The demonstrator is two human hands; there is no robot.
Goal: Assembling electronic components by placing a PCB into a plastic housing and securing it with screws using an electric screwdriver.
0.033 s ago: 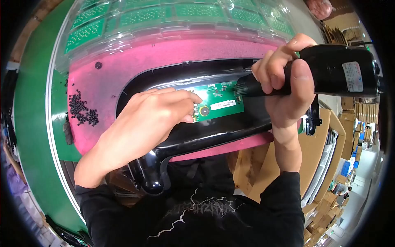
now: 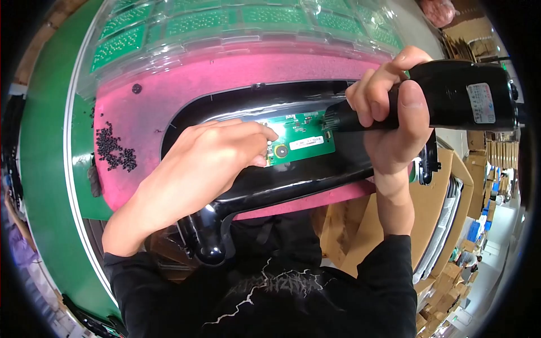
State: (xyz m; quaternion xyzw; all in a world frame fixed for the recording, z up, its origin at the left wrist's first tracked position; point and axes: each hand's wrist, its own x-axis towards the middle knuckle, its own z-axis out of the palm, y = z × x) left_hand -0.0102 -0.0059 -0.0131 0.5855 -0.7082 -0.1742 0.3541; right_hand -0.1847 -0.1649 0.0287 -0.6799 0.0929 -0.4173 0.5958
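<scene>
A green circuit board (image 2: 307, 134) with a white label and a round dark part lies inside a long, glossy black plastic housing (image 2: 293, 183). At the board's left end is my left hand (image 2: 208, 155), its fingers curled and the index finger and thumb closed on the edge; the other fingertips are hidden. My right hand (image 2: 389, 107) wraps round a black electric screwdriver (image 2: 451, 96), held almost level. The screwdriver's narrow end meets the board's right edge, and its very tip is too small to make out.
Under the housing lies a pink mat (image 2: 127, 186) on a green table (image 2: 42, 169). Small black screws (image 2: 115, 149) are heaped at its left, near a dark round piece (image 2: 137, 88). Clear trays (image 2: 225, 39) of green boards stand behind; a cardboard box (image 2: 420, 219) is at the right.
</scene>
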